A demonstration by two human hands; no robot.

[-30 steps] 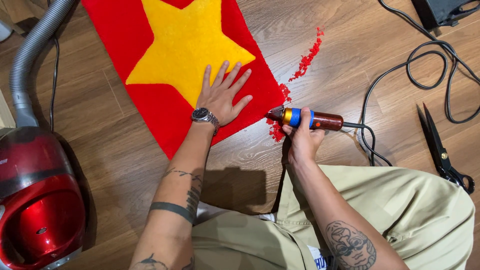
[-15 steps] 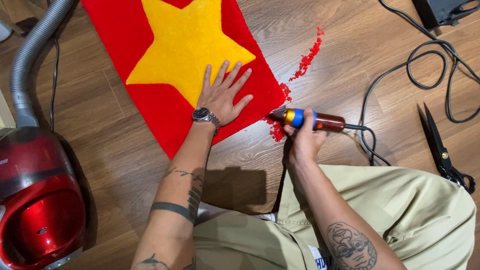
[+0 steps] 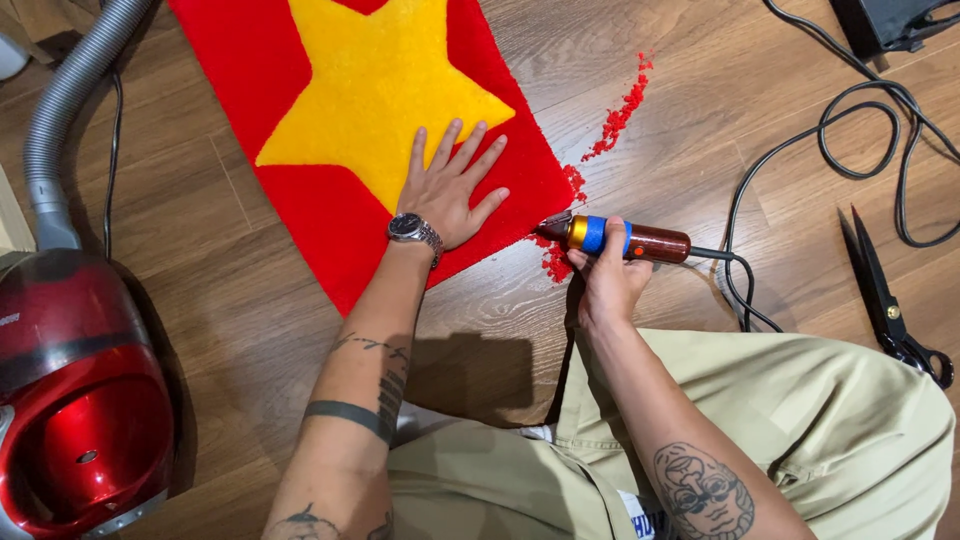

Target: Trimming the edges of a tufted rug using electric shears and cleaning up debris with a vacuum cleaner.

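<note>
**Trimming the rug's edge**

We see the left hand (image 3: 447, 195) spread wide and flat, fingers fanned, palm pressing on the red rug (image 3: 330, 215) near its right edge, just below one point of the yellow star (image 3: 375, 95). A wristwatch (image 3: 413, 229) sits on that wrist. The right hand (image 3: 607, 280) is curled tight around a corded electric trimmer (image 3: 625, 239), its body brown with a blue and a yellow band, held level with its head touching the rug's edge.

Around the trimmer's head we find red fluff (image 3: 556, 258) scattered on the wooden floor (image 3: 640, 150), and a longer line of red clippings (image 3: 620, 110) running up beside the rug. The trimmer's black cable (image 3: 830, 130) loops across the floor to the right. Black scissors (image 3: 885, 300) lie well apart on the far right. A red vacuum cleaner (image 3: 75, 400) with a grey hose (image 3: 65, 110) stands at the left.

The rug lies flat at the top centre, its pile dense and bright, its right edge straight.
</note>
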